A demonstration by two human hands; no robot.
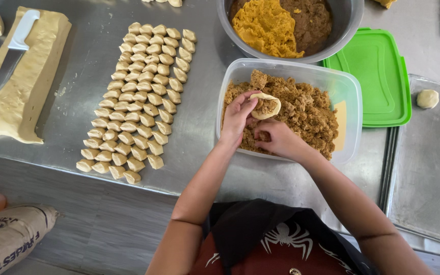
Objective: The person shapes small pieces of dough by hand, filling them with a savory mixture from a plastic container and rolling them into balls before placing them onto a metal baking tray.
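Observation:
My left hand (238, 116) holds a small flattened dough round (266, 106) with brown filling in its middle, over a clear plastic tub (350, 97) of crumbly brown filling (306, 114). Just below the dough round, my right hand (280, 138) rests in the filling, fingers curled; whether it holds any is hidden. Left of the tub, several rows of small cut dough pieces (138, 97) lie on the steel table (199, 127).
A metal bowl (342, 35) with yellow and brown paste stands behind the tub. A green lid (378, 76) lies at its right. A metal tray (429, 168) with one dough ball (427, 98) is at far right. A dough slab (14, 97) with a knife (12, 51) lies far left.

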